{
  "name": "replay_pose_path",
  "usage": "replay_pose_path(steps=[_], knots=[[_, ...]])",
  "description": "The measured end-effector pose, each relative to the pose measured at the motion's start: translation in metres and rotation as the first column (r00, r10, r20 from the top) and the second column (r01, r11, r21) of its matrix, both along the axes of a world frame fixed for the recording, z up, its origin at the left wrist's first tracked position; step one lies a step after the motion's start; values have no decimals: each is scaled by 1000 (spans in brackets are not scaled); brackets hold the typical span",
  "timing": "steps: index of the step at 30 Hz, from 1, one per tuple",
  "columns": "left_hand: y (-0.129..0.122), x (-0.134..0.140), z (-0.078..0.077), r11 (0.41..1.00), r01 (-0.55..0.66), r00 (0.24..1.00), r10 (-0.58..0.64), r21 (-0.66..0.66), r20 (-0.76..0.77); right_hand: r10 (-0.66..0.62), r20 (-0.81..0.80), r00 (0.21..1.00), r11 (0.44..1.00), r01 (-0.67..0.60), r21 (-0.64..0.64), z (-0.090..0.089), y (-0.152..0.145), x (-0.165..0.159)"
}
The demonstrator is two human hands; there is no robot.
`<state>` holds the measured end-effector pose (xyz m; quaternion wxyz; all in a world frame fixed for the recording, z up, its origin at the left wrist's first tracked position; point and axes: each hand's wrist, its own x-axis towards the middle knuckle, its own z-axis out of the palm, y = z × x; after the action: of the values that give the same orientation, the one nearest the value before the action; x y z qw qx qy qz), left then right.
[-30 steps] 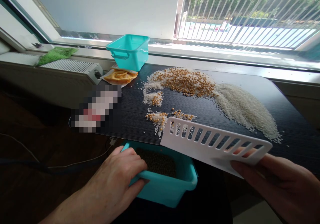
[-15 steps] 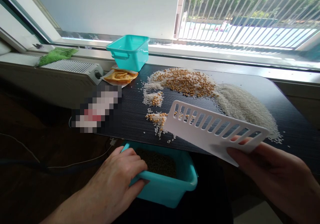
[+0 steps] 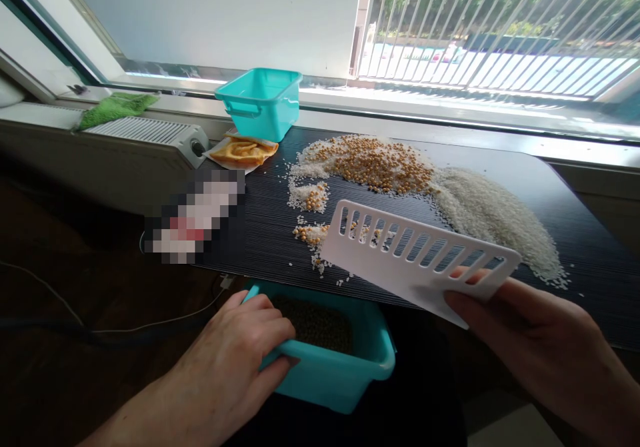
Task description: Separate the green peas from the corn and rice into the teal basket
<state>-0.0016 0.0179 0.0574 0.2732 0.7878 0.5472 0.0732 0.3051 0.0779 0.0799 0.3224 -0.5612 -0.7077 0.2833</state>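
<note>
With fingers wrapped over its rim, my left hand (image 3: 255, 340) grips a turquoise plastic bin (image 3: 330, 377) below the table's front edge; small dark greenish grains (image 3: 320, 324) lie inside it. Pinched at its right end, a white slotted plastic scraper (image 3: 395, 264) is in my right hand (image 3: 530, 320), held tilted over the table's front edge. Past the scraper, a heap of round yellow beans on white rice (image 3: 370, 160) adjoins a pile of plain white rice (image 3: 495, 220). Smaller clumps of rice and beans (image 3: 311, 197) lie to the left, some partly hidden behind the scraper.
Another turquoise bin (image 3: 273, 110) stands at the table's back left. By it lies an orange-and-white packet (image 3: 243, 150), with a pixelated object (image 3: 195, 220) nearer me. A green cloth (image 3: 117, 108) rests on the radiator (image 3: 150, 134). A cable (image 3: 165, 324) hangs at left.
The scraper in my right hand has shifted slightly to the left. My left hand stays on the bin, and the piles look the same.
</note>
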Motion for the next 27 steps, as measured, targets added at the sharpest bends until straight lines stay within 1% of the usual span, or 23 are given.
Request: replay_pose_path(steps=[3,8,11,16,20,22,24,27], knots=[[0,-2,-2,1000,-9,1000,9,8,11,46,2,999,999,-46,12,1,-1,0],[5,0,-3,1000,-9,1000,9,-6,-2,42,21,999,999,-42,16,5,-5,2],[5,1,-1,1000,-2,1000,2,-3,-1,79,-7,997,996,-79,29,5,-4,-2],[2,1,1,1000,-11,1000,11,1,5,125,-26,992,992,-125,-19,2,-2,-9],[2,0,1,1000,-25,1000,25,-7,4,168,-12,986,985,-169,-47,4,-5,-7],[3,0,2,999,-37,999,37,-6,7,163,12,987,986,-163,-25,4,-9,-5],[3,1,2,1000,-26,1000,26,9,10,117,36,993,993,-117,12,3,-13,-6],[4,2,3,1000,7,1000,-7,28,1,50,25,998,998,-51,48,-5,-21,-12]])
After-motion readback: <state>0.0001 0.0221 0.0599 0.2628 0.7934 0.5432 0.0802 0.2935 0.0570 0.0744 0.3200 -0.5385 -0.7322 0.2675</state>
